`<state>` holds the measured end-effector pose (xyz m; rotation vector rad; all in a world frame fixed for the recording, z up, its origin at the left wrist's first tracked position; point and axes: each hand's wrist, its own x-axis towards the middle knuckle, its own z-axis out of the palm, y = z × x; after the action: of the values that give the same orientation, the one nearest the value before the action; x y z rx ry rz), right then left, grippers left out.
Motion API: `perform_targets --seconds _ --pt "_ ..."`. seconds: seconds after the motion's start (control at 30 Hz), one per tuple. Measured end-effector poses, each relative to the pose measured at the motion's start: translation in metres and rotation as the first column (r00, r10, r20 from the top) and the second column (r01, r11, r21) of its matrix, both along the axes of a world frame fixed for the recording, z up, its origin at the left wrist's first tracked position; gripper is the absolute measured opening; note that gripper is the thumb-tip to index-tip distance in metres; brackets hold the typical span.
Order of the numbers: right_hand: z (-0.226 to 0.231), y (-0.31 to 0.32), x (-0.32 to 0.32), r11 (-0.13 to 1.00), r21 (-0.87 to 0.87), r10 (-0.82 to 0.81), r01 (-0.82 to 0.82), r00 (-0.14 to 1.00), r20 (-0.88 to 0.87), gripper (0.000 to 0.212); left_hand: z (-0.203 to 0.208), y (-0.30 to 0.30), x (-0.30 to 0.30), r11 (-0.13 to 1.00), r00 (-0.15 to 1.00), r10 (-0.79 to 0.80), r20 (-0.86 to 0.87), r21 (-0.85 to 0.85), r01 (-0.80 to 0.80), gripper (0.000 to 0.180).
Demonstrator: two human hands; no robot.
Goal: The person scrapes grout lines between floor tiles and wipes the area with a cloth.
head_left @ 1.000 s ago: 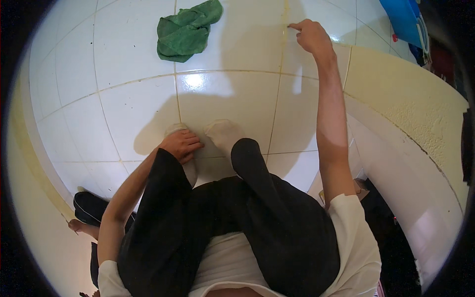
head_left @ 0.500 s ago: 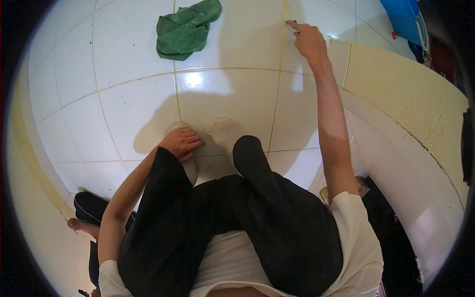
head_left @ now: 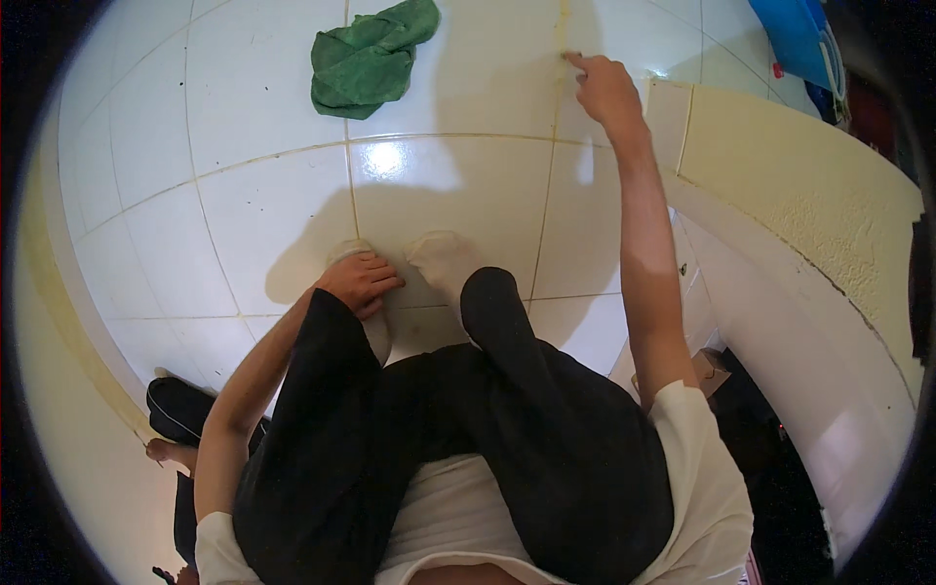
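My right hand reaches forward to the white tiled floor. Its index finger is stretched out, its tip on a yellowed grout line, while the other fingers curl in. A tiny dark thing shows at that fingertip, too small to name. My left hand rests on my left foot, which wears a pale sock; its fingers are loosely bent and hold nothing. Ahead and left of the right hand lies a crumpled green cloth.
A low cream ledge curves along the right. Beyond it, at the far right, is a blue bag-like thing with a pale cord. A cardboard box stands behind my right arm. Behind my left arm lies a black item, near part of another person's limb.
My right hand has drawn slightly toward me, its fingertip moving along the grout line. My left hand and the green cloth stay where they were.
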<state>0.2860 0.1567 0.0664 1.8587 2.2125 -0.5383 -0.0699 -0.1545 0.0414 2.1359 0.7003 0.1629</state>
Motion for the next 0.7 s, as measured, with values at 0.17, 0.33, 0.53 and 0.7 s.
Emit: perform_targets --seconds 0.17,0.33,0.53,0.7 --pt "0.002 -0.018 0.001 0.992 0.126 0.020 -0.020 1.000 0.002 0.044 0.001 -0.001 0.001 1.000 0.999 -0.014 -0.032 -0.010 0.014 0.049" --pt "0.004 -0.019 -0.005 0.999 0.008 -0.042 0.042 0.999 -0.005 0.040 -0.002 -0.003 -0.001 1.000 1.000 -0.004 -0.002 -0.002 0.004 0.049" --pt "0.008 -0.019 -0.010 1.000 -0.009 -0.009 0.010 1.000 0.028 0.039 0.001 -0.003 -0.004 1.000 1.000 0.004 0.018 -0.003 -0.004 0.048" --pt "-0.009 -0.020 -0.003 0.996 0.075 -0.049 0.053 0.998 -0.049 0.041 -0.004 -0.003 -0.003 1.000 1.000 0.009 0.016 -0.006 -0.009 0.046"
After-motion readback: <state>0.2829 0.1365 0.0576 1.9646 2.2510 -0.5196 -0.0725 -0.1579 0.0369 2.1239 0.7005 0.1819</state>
